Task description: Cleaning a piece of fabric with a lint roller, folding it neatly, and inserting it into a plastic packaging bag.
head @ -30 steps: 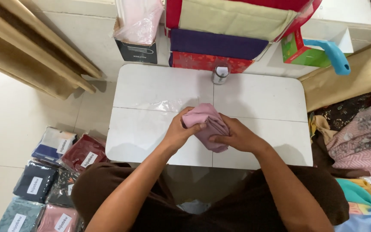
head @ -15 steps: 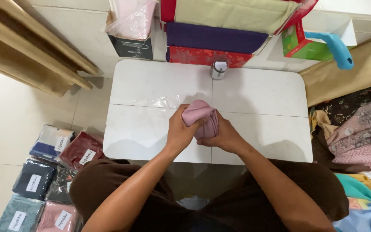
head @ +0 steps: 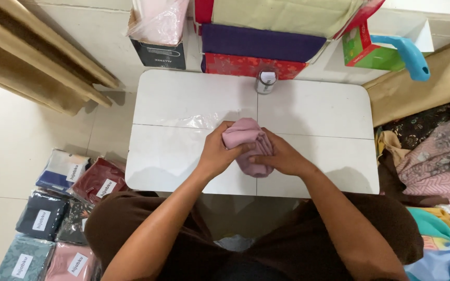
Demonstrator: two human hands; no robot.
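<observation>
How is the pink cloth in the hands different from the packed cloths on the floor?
The pink cloth is bare and bunched between the left hand and right hand above the white table; the packed cloths lie flat in labelled clear wrappers, in several colours. Both are folded fabric.

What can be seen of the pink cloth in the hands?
The pink cloth is soft, dusty-pink fabric, folded into a compact bundle with visible creases. It sits low over the white table, near its front middle. The left hand grips its left side; the right hand presses from the right, hiding part of it.
</observation>
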